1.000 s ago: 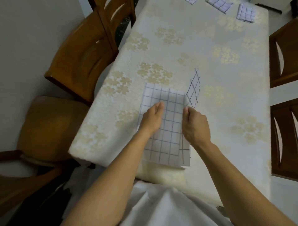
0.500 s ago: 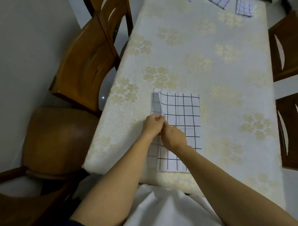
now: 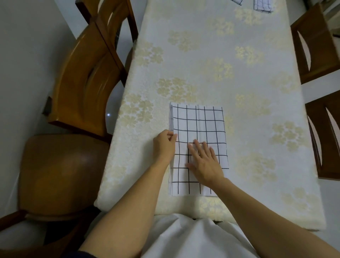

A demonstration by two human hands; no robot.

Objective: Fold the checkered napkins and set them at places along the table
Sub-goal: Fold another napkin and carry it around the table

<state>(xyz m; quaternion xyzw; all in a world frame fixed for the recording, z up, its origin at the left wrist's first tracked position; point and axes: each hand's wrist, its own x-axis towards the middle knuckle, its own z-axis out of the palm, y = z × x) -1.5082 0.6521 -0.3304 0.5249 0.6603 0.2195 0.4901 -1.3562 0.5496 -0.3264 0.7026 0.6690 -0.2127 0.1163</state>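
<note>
A white napkin with a black grid [image 3: 200, 123] lies folded in half on the table [image 3: 202, 55], near its front edge. My left hand [image 3: 164, 145] pinches the napkin's left edge about midway along. My right hand [image 3: 205, 163] lies flat on the cloth with straight, spread fingers, pressing its lower middle. Two more checkered napkins, one [image 3: 262, 5] larger in view than the other [image 3: 237, 1], lie at the table's far end, cut off by the top of the view.
A cream cloth with gold flowers covers the table. Wooden chairs stand on the left [image 3: 88, 73] and on the right [image 3: 316, 42], with another on the right nearer me [image 3: 325, 136]. A brown padded seat [image 3: 62, 171] is at my left.
The right half of the napkin has been folded over to the left. My right hand has let go of the edge and now lies flat on the cloth; the left stays at the left edge.
</note>
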